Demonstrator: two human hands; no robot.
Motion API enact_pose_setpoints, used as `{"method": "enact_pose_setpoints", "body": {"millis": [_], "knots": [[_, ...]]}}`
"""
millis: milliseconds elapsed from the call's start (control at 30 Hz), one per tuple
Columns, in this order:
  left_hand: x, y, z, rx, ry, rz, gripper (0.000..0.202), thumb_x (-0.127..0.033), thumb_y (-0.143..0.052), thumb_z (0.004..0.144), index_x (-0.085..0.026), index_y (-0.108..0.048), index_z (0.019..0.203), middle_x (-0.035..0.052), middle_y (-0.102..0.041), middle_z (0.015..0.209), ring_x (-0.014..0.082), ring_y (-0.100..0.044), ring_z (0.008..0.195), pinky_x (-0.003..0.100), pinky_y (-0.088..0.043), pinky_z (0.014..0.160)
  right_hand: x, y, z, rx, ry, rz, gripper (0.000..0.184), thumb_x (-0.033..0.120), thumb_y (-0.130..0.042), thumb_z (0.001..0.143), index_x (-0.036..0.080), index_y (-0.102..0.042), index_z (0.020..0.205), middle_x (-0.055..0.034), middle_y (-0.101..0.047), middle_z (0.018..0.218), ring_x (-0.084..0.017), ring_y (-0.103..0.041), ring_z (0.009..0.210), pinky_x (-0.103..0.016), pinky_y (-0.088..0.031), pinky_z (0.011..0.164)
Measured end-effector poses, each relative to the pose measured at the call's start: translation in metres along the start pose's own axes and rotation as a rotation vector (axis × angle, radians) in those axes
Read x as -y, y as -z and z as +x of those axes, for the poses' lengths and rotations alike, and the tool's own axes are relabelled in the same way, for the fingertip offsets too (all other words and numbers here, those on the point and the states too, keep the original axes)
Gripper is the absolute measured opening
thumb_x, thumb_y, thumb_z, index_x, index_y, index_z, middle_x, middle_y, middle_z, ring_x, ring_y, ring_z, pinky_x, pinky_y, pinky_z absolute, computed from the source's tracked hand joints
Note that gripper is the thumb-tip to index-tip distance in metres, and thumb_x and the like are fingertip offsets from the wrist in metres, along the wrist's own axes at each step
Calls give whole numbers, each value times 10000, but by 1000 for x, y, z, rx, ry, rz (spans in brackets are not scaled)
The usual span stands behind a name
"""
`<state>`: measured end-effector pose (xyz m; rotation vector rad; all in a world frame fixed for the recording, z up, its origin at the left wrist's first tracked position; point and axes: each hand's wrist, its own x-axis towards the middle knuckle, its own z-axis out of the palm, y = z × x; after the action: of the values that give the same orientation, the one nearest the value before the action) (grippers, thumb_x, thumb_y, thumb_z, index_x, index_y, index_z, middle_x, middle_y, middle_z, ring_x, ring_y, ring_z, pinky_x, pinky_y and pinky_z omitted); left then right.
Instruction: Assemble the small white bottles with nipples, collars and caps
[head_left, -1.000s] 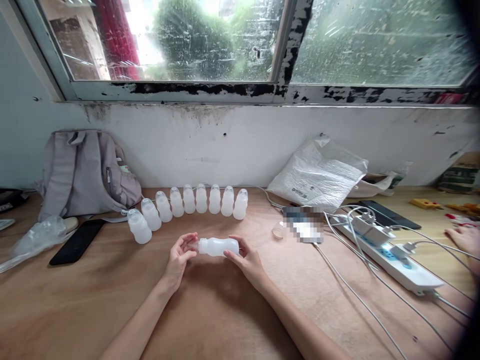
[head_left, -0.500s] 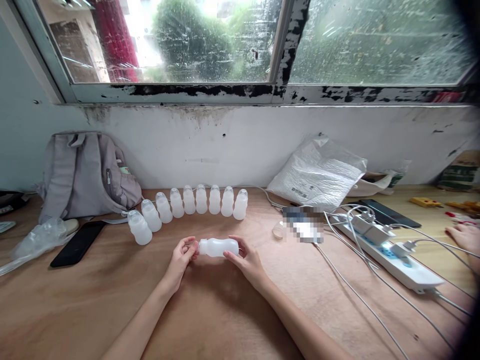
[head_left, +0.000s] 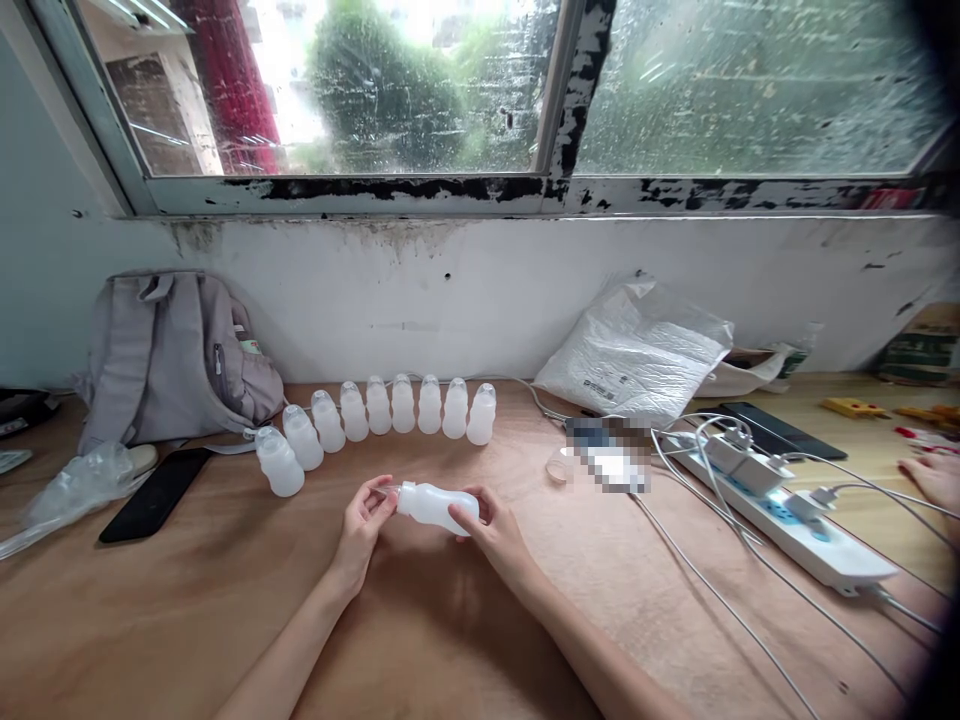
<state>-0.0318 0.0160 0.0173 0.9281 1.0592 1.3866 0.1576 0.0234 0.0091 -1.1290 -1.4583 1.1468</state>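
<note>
Holding one white plastic bottle (head_left: 439, 505) sideways just above the wooden table (head_left: 187, 610), you wrap your right hand (head_left: 499, 530) round its body, fingers curled; your left hand (head_left: 362, 525) pinches the neck end with its fingertips.

Beyond your hands nine more bottles (head_left: 403, 403) stand upright in one curved row, touching or nearly so. That makes ten bottles in all.

One grey backpack (head_left: 172, 355) leans on the wall at the left; one black phone (head_left: 154, 480) lies in front of it beside one crumpled clear bag (head_left: 75, 480). To the right sit one white plastic bag (head_left: 637, 350), one power strip (head_left: 780, 510) with white cables, and a second black phone (head_left: 772, 428); another person's hand (head_left: 934, 480) rests at the far right edge.

The table runs along a stained white wall (head_left: 487, 290) under a window (head_left: 570, 90) with a peeling black frame; the glass is wet, with greenery outside.
</note>
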Motion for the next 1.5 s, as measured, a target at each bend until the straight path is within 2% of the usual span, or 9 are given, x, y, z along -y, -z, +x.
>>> {"method": "enact_pose_setpoints", "body": {"millis": [133, 367, 633, 800, 1033, 1267, 1367, 1433, 1500], "knots": [[1, -14, -12, 100, 161, -123, 512, -512, -576, 688, -161, -534, 1059, 100, -615, 976, 201, -574, 912, 295, -431, 802, 2, -6, -7, 17, 127, -153, 350, 415, -622, 671, 207, -457, 899, -14, -573, 828, -154, -566, 718, -260, -482, 593], [6, -28, -30, -117, 244, -289, 389, -484, -609, 676, -184, -541, 915, 60, -640, 889, 183, -602, 822, 289, -479, 734, 10, -34, -36, 256, 314, -380, 504, 297, -637, 649, 227, -391, 1083, -52, -556, 974, -199, -551, 820, -298, -448, 687], [0, -25, -27, 12, 241, -167, 279, -426, -580, 665, -148, -605, 665, 28, -619, 714, 139, -567, 600, 252, -450, 575, 27, -41, -46, 312, -104, -49, 352, 373, -582, 702, 246, -433, 994, 6, -538, 775, -122, -513, 595, -201, -395, 442], [5, -23, -25, -6, 245, -180, 246, -394, -569, 678, -152, -600, 649, 21, -619, 731, 132, -563, 629, 250, -446, 608, 23, -43, -43, 423, -406, 249, 358, 420, -555, 701, 232, -386, 956, 60, -490, 613, -34, -358, 352, -130, -222, 300], [6, -20, -20, 24, 256, -319, 233, -379, -607, 672, -165, -567, 754, 35, -610, 757, 187, -585, 793, 291, -472, 675, 24, -44, -40, 482, -476, 409, 381, 438, -536, 704, 226, -363, 969, 52, -514, 578, -36, -348, 319, -129, -133, 282], [1, -21, -21, 349, 314, -260, 486, -490, -585, 690, -146, -529, 1029, 114, -622, 861, 212, -606, 659, 306, -462, 535, 20, -44, -31, 374, -257, 330, 519, 451, -560, 729, 220, -320, 1126, 56, -491, 596, -81, -469, 458, -162, -355, 365], [2, -22, -23, 319, 245, -176, 412, -422, -605, 702, -140, -547, 996, 90, -622, 845, 190, -600, 673, 279, -449, 579, 13, -29, -18, 398, -196, 231, 479, 469, -536, 732, 218, -414, 1121, -38, -544, 834, -153, -558, 676, -197, -421, 393], [1, -21, -22, 231, 219, -167, 389, -396, -626, 688, -155, -553, 984, 78, -613, 916, 191, -592, 772, 269, -441, 658, 8, -10, -3, 257, -119, 30, 414, 496, -454, 766, 193, -512, 1043, -66, -544, 867, -167, -556, 659, -243, -442, 414], [-1, -17, -19, 181, 243, -140, 384, -398, -621, 688, -173, -550, 990, 63, -607, 921, 186, -582, 794, 258, -433, 657, 0, 18, 15, -77, 56, -277, 343, 444, -476, 759, 179, -567, 956, -77, -540, 887, -179, -551, 696, -328, -481, 595]]}}
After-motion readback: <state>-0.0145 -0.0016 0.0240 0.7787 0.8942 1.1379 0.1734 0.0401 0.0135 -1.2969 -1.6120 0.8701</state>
